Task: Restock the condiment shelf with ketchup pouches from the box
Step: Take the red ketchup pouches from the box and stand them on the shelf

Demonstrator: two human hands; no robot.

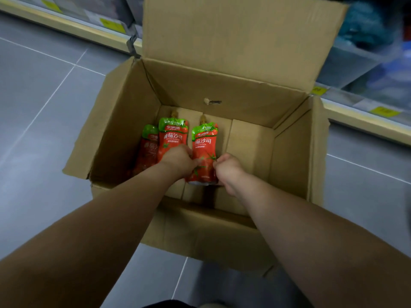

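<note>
A shop aisle: low shelves (367, 121) edged with yellow price tags (385, 111) line the grey tiled floor (44, 96).

Bare forearms, no sleeves showing

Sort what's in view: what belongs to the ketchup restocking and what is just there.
Part of the job:
- cardboard box, open on the floor
- three ketchup pouches inside it
- left hand and right hand, both on the pouches

Just there:
- grey floor tiles
- shelf edge with yellow price tags
- blurred goods on the shelves
</note>
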